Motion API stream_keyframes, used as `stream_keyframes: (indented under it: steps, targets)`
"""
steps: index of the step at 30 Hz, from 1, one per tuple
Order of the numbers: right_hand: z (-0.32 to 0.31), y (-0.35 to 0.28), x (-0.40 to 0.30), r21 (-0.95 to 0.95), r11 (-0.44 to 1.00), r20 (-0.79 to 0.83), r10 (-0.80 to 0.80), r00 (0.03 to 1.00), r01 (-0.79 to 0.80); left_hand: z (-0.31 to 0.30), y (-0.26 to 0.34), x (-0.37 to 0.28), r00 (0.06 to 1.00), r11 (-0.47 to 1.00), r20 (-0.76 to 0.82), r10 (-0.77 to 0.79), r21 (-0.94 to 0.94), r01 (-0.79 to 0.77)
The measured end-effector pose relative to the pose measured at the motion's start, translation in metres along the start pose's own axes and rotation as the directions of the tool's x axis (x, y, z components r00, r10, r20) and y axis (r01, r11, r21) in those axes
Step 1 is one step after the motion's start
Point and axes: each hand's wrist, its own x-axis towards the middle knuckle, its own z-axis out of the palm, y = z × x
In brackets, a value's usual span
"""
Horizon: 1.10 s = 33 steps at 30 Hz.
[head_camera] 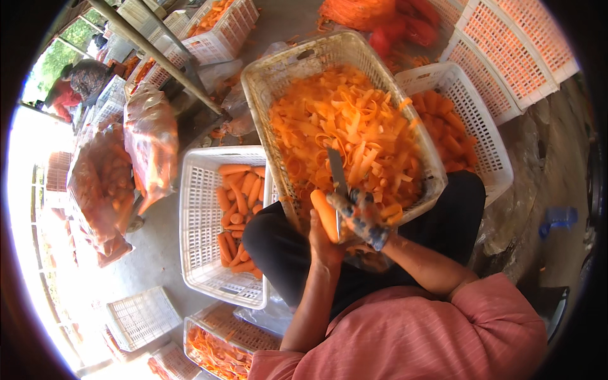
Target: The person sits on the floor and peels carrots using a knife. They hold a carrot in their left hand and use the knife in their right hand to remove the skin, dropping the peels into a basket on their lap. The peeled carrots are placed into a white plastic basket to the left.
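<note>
My left hand [327, 249] is bare and holds an orange carrot [325, 213], tilted, with its upper end sticking out past the fingers. A glove with dark patches covers my right hand [366, 222], which grips a flat metal peeling tool [336, 166]. One end of the tool points away over the peelings; a thin metal edge lies against the carrot's side. Both hands are over the near end of a stained plastic crate [259, 102], between my knees. Carrot peelings [351, 123] are heaped inside that crate.
Whole carrots lie in a white crate [204, 156] to the left. Another crate [496, 166] at right holds carrots. Bagged carrots [151, 137] stand at left near a metal pole [156, 54]. Stacked crates [515, 57] and red mesh bags [403, 28] are beyond. A person [88, 78] is far left.
</note>
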Motion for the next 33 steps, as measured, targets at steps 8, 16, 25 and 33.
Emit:
stream_keyframes:
  steps: [8, 16, 25, 33]
  targets:
    - [-0.058, 0.052, 0.154, 0.204, 0.979, -0.018, -0.012, 1.000, 0.016, 0.021, -0.031, -0.027, 0.955, 0.992, 0.284, -0.089, 0.116, 0.058]
    - [0.002, -0.033, -0.019, 0.128, 0.980, 0.031, 0.149, 0.988, -0.152, -0.002, -0.003, -0.003, 0.990, 0.999, 0.140, 0.016, 0.027, -0.020]
    - [-0.026, 0.007, 0.119, 0.006, 1.000, -0.246, -0.006, 0.969, 0.008, 0.027, -0.027, -0.033, 0.988, 0.996, 0.157, -0.002, 0.091, -0.013]
    - [-0.013, -0.009, -0.014, 0.191, 0.961, 0.068, 0.190, 0.979, -0.200, -0.020, -0.020, 0.009, 0.999, 0.999, -0.046, 0.028, 0.042, -0.026]
